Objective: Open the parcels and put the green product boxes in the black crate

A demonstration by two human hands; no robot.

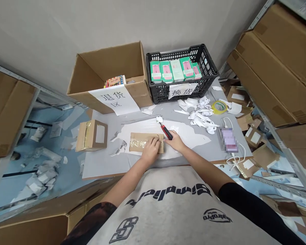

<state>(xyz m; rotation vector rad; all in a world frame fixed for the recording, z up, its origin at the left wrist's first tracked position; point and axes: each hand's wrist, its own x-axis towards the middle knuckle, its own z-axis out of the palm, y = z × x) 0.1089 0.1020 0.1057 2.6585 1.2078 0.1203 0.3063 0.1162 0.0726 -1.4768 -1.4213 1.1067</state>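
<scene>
Left hand [150, 150], open and pressing down, steadies a taped brown kraft-paper parcel [137, 143] at lower centre; right hand [176, 141] grips a red-and-black utility knife [166, 131] beside it.

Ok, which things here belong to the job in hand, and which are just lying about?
In use: left hand on brown kraft taped parcel; right hand on red utility knife.
Lying about: yellow tape roll, crumpled white paper scraps, black plastic crate.

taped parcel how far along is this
Done: five green-and-pink boxes stand in the black crate, torn paper heaped beside. In hand: the right hand holds a red utility knife at the taped parcel, left hand pinning it. Remaining: another parcel, apparently unopened.
</scene>
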